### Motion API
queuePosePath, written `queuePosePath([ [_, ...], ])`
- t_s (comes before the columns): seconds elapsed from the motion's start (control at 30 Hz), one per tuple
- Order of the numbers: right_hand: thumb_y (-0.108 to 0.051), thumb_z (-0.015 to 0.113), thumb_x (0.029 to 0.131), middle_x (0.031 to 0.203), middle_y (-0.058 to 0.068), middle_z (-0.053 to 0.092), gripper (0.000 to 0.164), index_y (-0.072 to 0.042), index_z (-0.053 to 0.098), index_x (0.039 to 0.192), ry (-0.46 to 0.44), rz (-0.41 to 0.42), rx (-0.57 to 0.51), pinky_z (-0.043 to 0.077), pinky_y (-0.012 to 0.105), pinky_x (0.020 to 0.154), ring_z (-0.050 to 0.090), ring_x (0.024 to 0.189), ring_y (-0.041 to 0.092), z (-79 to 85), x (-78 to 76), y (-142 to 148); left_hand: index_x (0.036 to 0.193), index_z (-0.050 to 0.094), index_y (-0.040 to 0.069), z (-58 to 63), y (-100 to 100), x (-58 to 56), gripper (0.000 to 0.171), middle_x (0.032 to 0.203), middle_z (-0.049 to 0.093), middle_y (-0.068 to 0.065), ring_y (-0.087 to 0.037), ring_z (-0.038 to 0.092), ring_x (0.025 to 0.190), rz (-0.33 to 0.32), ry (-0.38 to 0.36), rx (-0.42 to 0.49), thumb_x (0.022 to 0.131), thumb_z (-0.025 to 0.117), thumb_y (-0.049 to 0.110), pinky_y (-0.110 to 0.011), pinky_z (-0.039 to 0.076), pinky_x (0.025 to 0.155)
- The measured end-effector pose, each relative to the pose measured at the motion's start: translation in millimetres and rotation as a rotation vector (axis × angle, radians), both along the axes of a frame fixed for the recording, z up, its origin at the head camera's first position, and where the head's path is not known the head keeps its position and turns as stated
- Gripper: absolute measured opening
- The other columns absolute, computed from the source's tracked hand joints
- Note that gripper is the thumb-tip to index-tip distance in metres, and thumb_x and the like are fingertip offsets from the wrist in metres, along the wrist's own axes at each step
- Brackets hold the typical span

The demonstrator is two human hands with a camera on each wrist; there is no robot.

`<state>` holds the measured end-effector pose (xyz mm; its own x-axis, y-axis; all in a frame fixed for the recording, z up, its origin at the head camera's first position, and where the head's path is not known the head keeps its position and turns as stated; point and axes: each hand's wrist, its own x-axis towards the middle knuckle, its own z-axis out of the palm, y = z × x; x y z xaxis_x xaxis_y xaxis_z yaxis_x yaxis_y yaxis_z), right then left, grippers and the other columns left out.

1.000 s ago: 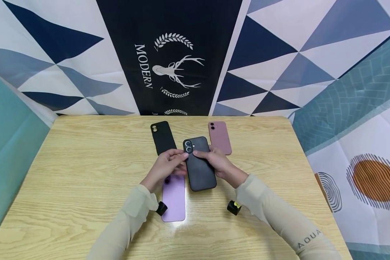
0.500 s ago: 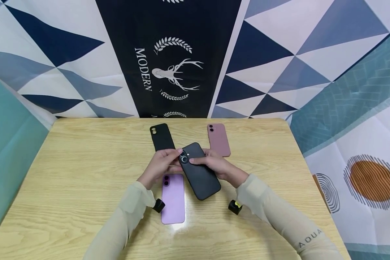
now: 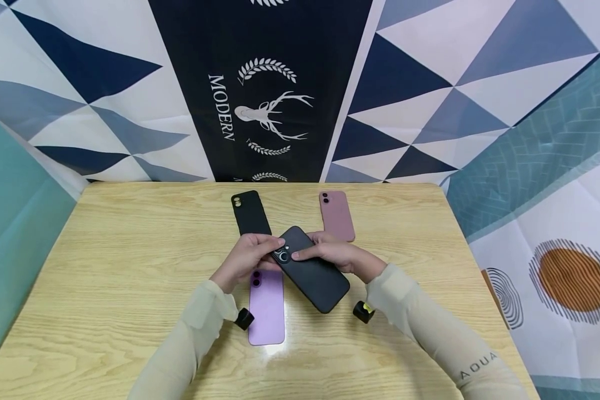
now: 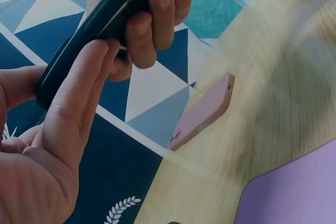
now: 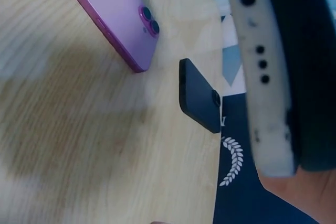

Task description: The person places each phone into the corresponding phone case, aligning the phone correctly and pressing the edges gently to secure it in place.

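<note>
Both hands hold a phone in a dark grey case above the table, tilted, its back facing up. My left hand pinches the camera end, thumb on top and fingers beneath. Along the other side, my right hand grips with its thumb pressed near the lenses. The left wrist view shows the curled fingers of the right hand under the phone. A pale phone edge with a port and small holes stands beside the dark case in the right wrist view; the screen side is mostly hidden.
A purple phone lies just below the left hand. Behind the hands lie a black phone case with camera cutouts and a pink phone or case. The wooden table meets a patterned wall cloth at its back edge.
The dark-cased phone has turned, its lower end swinging right, and it has come slightly nearer. Both hands keep hold of it. The things on the table stay put.
</note>
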<state>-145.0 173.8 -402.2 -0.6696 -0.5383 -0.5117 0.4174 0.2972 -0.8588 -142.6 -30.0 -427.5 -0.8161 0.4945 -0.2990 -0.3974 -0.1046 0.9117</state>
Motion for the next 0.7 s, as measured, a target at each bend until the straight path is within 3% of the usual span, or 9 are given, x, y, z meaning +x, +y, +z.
queuePosePath([
  [0.47,-0.023,0.057,0.083,0.074,0.0,0.062,0.038,-0.002,0.046,0.112,0.06,0.035,0.016,0.049,0.02,0.053,0.06,0.058,0.009,2.8,-7.1,3.9,0.1,0.053,-0.015,-0.9,3.6,6.8,0.035,0.072,0.066,-0.003,-0.016,0.066,0.061,0.056,0.099,0.005,0.089,0.053,0.019,-0.029,0.054,0.061],
  [0.7,-0.034,0.052,0.085,0.065,-0.003,0.055,0.027,-0.007,0.051,0.089,0.069,-0.019,0.005,0.043,0.019,0.048,0.054,0.053,0.007,8.7,-7.2,6.3,0.1,0.052,-0.012,1.2,1.8,8.7,0.034,0.073,0.067,-0.005,-0.018,0.066,0.063,0.107,0.113,0.031,0.088,0.054,0.02,-0.036,0.054,0.067],
])
